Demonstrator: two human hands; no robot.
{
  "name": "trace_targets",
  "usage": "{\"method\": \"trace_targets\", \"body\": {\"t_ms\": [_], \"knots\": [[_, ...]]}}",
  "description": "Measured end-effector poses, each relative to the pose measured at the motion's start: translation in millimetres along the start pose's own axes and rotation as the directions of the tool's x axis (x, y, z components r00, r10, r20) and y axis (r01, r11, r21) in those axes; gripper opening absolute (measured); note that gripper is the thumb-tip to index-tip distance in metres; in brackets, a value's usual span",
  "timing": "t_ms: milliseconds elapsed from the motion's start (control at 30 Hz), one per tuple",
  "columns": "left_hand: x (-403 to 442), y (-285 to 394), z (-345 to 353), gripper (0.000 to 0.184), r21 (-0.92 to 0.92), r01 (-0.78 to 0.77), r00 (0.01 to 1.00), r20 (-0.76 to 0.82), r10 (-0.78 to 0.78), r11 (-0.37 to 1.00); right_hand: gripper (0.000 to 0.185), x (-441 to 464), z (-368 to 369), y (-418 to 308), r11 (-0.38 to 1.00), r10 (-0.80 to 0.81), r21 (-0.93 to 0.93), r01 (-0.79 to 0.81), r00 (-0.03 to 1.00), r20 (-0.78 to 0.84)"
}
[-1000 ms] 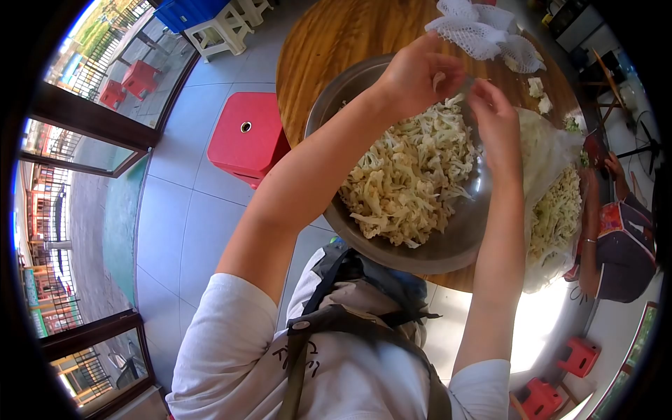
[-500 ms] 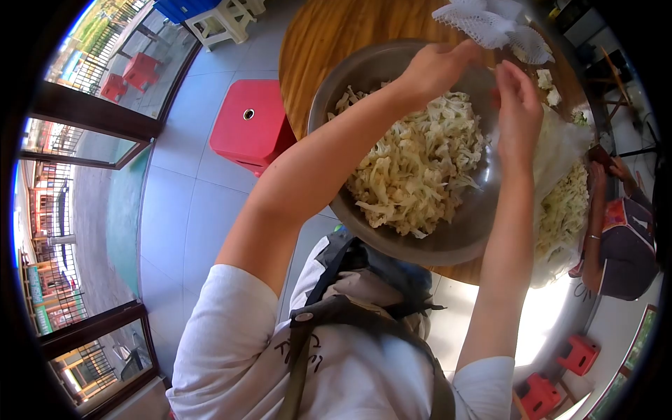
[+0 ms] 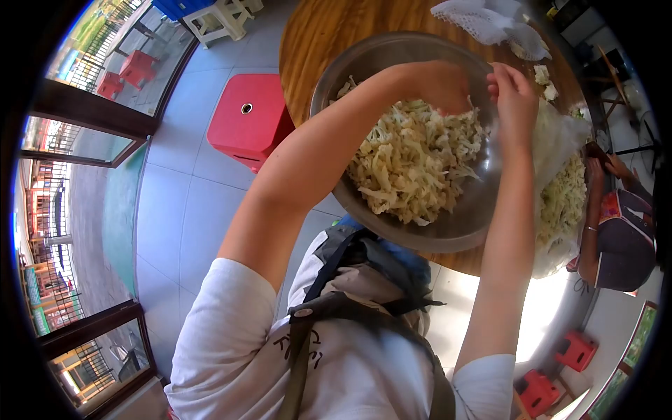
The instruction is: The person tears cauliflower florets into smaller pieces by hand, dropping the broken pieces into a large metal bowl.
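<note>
A wide metal bowl (image 3: 458, 241) on the wooden table holds a heap of torn cauliflower pieces (image 3: 413, 168). My left hand (image 3: 441, 85) is over the far part of the heap, fingers bent downward; it is smeared by motion, so its grip does not show. Above the bowl's right side, my right hand (image 3: 514, 87) has its fingers pinched together. A tiny pale tip shows at those fingers, too small to name.
Right of the bowl lies a clear plastic bag (image 3: 560, 140) with more cauliflower (image 3: 563, 199). White foam netting (image 3: 483, 21) and loose florets (image 3: 544, 80) lie at the table's far side. A red stool (image 3: 248, 119) stands left. Another person (image 3: 619, 238) is at the right.
My left hand has moved away from my right hand, down toward the heap in the bowl. My right hand stays nearly in place, still pinched. The view has shifted slightly.
</note>
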State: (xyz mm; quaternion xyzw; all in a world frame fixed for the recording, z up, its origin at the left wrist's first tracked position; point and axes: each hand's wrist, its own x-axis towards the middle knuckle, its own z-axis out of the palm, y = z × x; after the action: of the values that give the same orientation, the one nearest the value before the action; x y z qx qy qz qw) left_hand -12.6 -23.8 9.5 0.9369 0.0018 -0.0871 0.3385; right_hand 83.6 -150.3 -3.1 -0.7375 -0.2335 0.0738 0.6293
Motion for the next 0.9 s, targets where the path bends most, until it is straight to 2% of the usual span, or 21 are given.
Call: {"method": "trace_targets", "body": {"t_ms": [33,100,200,300,333,400,500,600,700,800,900], "knots": [[-10,16,3,0.032,0.065,0.032,0.989,0.14,-0.041,0.997,0.019,2,-2,1,0.999,0.011,0.033,-0.011,1.0,-0.013],[-11,32,16,0.04,0.15,-0.014,0.908,0.416,-0.05,0.989,0.018,6,-5,3,0.995,0.037,0.098,-0.033,0.999,-0.038],[-11,40,45,0.051,0.249,-0.291,0.857,0.498,0.136,0.924,0.019,4,-1,6,0.997,0.01,0.078,-0.011,1.0,0.009],[-16,48,58,0.067,0.252,-0.339,0.784,0.608,0.124,0.906,0.019,3,2,7,0.998,-0.024,0.062,0.021,0.999,0.04],[-19,53,61,0.067,0.306,-0.323,0.781,0.621,0.07,0.896,0.019,2,3,7,0.998,-0.023,0.059,0.021,0.999,0.041],[-27,61,70,0.068,0.412,-0.289,0.77,0.637,-0.046,0.864,0.024,2,1,9,0.999,-0.014,0.034,0.012,0.997,0.069],[-38,77,84,0.066,0.618,-0.166,0.844,0.492,-0.213,0.769,0.023,8,-1,16,0.999,-0.002,0.053,-0.002,0.998,0.063],[-36,67,107,0.062,0.673,-0.127,0.911,0.369,-0.183,0.728,0.023,7,0,15,1.0,0.005,0.002,-0.005,0.998,0.067],[-35,59,100,0.06,0.594,-0.196,0.895,0.434,-0.105,0.78,0.023,8,1,17,0.999,-0.022,-0.034,0.025,0.998,0.066],[-37,51,94,0.057,0.512,-0.244,0.901,0.434,-0.003,0.823,0.023,8,1,18,0.998,-0.041,-0.043,0.044,0.997,0.059],[-36,39,79,0.052,0.284,-0.294,0.921,0.341,0.19,0.913,0.023,8,0,19,0.998,-0.048,-0.027,0.049,0.997,0.054]]}}
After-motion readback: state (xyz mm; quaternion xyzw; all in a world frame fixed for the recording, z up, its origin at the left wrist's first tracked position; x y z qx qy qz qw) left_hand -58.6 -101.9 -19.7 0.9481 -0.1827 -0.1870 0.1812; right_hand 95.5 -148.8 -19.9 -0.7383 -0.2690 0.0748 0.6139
